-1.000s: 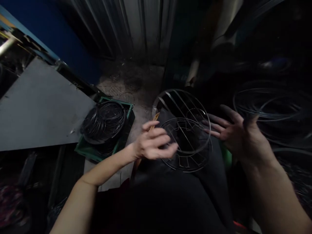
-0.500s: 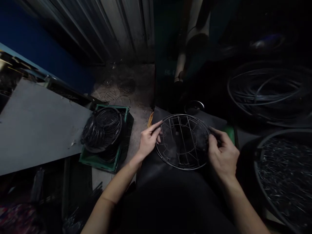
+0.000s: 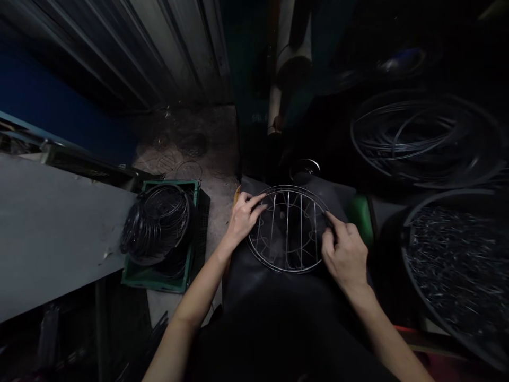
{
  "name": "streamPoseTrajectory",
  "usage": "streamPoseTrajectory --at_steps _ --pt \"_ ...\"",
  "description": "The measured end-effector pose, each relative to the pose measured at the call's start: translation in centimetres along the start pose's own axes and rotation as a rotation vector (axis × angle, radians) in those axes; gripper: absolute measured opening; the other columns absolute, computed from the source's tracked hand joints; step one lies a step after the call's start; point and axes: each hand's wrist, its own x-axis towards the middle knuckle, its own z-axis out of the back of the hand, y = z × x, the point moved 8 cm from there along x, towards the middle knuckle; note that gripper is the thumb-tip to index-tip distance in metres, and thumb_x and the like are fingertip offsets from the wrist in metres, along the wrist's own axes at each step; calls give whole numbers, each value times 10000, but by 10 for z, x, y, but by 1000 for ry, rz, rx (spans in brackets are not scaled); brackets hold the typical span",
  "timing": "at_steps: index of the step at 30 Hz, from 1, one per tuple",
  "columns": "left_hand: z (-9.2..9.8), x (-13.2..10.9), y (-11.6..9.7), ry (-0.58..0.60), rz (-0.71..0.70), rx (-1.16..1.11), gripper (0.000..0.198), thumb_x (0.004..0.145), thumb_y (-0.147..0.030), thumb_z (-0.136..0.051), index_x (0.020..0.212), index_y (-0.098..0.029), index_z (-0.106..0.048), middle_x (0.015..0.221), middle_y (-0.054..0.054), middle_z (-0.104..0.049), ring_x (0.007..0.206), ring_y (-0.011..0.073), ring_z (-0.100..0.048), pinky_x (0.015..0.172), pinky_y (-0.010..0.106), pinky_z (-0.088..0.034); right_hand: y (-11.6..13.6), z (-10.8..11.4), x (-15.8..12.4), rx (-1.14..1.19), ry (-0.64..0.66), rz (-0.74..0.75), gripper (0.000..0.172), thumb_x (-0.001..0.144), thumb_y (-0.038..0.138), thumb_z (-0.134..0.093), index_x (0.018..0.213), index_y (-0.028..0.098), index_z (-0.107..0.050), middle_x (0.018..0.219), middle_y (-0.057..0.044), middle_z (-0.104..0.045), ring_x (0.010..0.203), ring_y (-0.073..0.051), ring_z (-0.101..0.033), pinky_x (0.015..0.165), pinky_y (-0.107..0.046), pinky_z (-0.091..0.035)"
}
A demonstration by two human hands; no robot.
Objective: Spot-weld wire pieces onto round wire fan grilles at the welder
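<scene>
The half-curled left hand [image 3: 240, 218] and right hand [image 3: 347, 255] hold a round silvery wire grid [image 3: 287, 228]. A green plastic crate [image 3: 153, 282] contains dark wire rings [image 3: 159, 223].

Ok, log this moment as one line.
left hand: fingers at left rim of wire rack | right hand: fingers at its right rim | left side: wire rings in green crate | right side: metal pieces in tub

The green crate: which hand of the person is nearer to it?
Left. The left hand is at the wire rack's rim on the side towards the green crate; the right hand is at the opposite rim, farther away.
</scene>
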Motion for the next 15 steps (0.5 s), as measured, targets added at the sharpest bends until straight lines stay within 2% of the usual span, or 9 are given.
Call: streamPoseTrajectory --at_steps 4,8,11,15 --pt "-4 -9 8 17 28 -109 416 848 -354 -599 1246 -241 -555 997 34 -501 961 155 -532 897 304 -449 -4 -4 -3 13 35 -9 413 907 274 -372 1215 117 -597 795 -73 -567 675 -179 -556 653 -316 -492" --pt "-10 -22 28 -28 184 -355 657 798 -366 -659 1376 -242 -371 1007 23 -575 967 156 -555 939 333 -420 -13 -4 -4 153 87 -62 405 901 314 -416 1226 153 -596 891 -82 -628 762 -182 -599 761 -334 -511" --pt "-19 -32 36 -14 248 -474 535 826 -361 -618 1309 -220 -438 969 24 -619 958 149 -577 939 328 -419 -27 -9 -7 313 190 -173 419 885 390 -478 1246 208 -588 1065 -77 -643 946 -209 -613 867 -357 -505" --pt "-28 -38 43 -12 276 -495 359 849 -391 -573 1158 -208 -556 949 26 -625 907 141 -592 871 291 -449 -46 -23 -16 486 294 -380 484 835 496 -548 1259 262 -575 1235 -44 -597 1117 -237 -567 957 -379 -476"
